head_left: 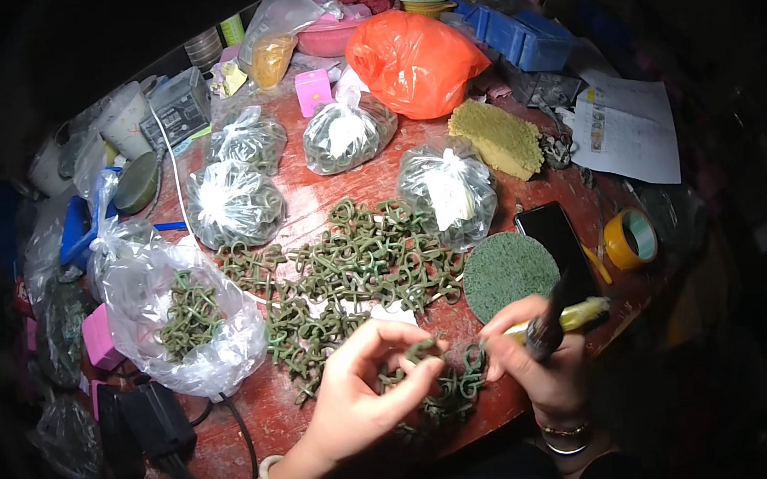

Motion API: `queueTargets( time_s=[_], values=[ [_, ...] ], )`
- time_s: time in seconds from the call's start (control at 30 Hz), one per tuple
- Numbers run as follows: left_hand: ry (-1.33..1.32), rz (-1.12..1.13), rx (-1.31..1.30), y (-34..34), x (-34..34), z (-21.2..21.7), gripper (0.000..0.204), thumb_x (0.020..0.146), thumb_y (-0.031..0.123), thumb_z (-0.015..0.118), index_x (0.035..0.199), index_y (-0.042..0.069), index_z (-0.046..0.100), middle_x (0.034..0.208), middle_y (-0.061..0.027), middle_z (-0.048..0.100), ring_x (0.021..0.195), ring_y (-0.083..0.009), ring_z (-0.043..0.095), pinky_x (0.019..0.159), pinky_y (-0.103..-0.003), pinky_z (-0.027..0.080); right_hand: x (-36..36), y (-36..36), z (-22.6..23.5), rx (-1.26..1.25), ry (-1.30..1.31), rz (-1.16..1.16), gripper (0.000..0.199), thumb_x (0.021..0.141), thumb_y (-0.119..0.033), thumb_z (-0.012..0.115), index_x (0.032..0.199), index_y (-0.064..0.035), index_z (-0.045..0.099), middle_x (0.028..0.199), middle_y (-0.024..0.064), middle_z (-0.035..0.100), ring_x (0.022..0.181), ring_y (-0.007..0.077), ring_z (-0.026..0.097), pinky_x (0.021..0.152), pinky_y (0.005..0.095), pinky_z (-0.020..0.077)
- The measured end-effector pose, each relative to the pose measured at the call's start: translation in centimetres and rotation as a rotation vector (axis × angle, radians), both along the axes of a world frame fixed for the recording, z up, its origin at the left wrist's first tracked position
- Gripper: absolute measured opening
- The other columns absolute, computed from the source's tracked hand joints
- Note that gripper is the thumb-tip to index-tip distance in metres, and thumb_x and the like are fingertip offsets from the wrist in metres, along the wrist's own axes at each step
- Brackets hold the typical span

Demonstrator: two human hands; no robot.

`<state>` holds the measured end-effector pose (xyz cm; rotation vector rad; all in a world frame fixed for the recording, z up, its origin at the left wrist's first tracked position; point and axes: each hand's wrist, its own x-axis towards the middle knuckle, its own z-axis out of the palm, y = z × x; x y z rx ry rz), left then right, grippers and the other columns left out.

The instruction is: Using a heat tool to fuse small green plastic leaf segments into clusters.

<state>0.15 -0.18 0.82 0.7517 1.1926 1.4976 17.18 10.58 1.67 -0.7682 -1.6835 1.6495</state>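
Observation:
A heap of small green ring-shaped pieces (pixel 354 265) covers the middle of a reddish round table (pixel 315 200). My left hand (pixel 365 384) pinches one green piece (pixel 422 348) between thumb and fingers near the table's front edge. Beside it, my right hand (pixel 539 363) grips a tool with a dark shaft and yellow handle (pixel 566 314) and also touches a green ring (pixel 473 358). More green pieces (pixel 450 399) lie under both hands. A pale bangle sits on my left wrist, thin bracelets on my right.
An open clear bag (pixel 183 319) part-filled with green pieces lies at left. Several tied bags (pixel 232 203) of them sit behind. An orange plastic bag (pixel 413 61), yellow sponge block (pixel 496 138), green round pad (pixel 507 274), black phone (pixel 554 232), tape roll (pixel 630 239), papers (pixel 627 128) surround them.

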Motion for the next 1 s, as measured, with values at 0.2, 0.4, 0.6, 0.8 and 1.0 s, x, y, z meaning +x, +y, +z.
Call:
queueTargets(
  time_s=[0.2,0.4,0.6,0.8,1.0],
  values=[
    [-0.316,-0.155,-0.172,0.4,-1.0,0.2,0.019,0.088,0.012,0.064,0.102,0.006,0.052,0.078,-0.0047,0.058,0.051,-0.0075,0.050,0.038,-0.018,0.032,1.6,0.9,-2.1,0.334,-0.178,-0.011,0.017,0.092,-0.007,0.057,0.107,0.0004,0.052,0.078,0.0067,0.068,0.052,0.0022,0.048,0.049,0.0174,0.0399],
    [-0.158,-0.178,-0.322,0.1,-0.6,-0.2,0.019,0.089,0.023,0.067,0.085,0.007,0.059,0.061,0.0028,0.055,0.047,-0.0026,0.045,0.042,-0.018,0.031,0.4,0.6,-1.4,0.410,-0.253,0.105,0.024,0.084,0.001,0.061,0.107,-0.0020,0.053,0.078,0.0085,0.065,0.070,0.0164,0.068,0.062,0.0262,0.0512],
    [-0.081,-0.123,-0.297,0.3,-0.7,-0.1,0.017,0.089,0.022,0.067,0.087,0.006,0.060,0.067,0.0018,0.058,0.054,-0.0036,0.052,0.044,-0.018,0.037,0.0,0.7,-1.6,0.301,-0.231,0.185,0.033,0.079,0.007,0.062,0.108,-0.0044,0.053,0.078,0.0130,0.064,0.074,0.0267,0.069,0.063,0.0319,0.0513],
    [-0.038,-0.081,-0.253,0.2,-0.4,0.0,0.015,0.085,0.012,0.070,0.089,0.003,0.060,0.075,0.0031,0.057,0.066,-0.0013,0.051,0.055,-0.015,0.040,-0.8,0.6,-1.4,0.499,-0.247,0.186,0.025,0.081,0.007,0.057,0.104,0.0004,0.055,0.085,0.0069,0.065,0.067,0.0089,0.064,0.062,0.0232,0.0510],
    [0.033,-0.061,-0.094,0.4,0.1,-0.3,0.034,0.083,0.009,0.072,0.113,0.001,0.059,0.094,-0.0013,0.062,0.079,-0.0036,0.053,0.070,-0.018,0.045,-0.8,0.2,-1.0,0.419,-0.128,0.056,0.016,0.090,-0.004,0.060,0.104,0.0011,0.052,0.086,0.0101,0.066,0.072,0.0124,0.065,0.062,0.0233,0.0518]
  ],
)
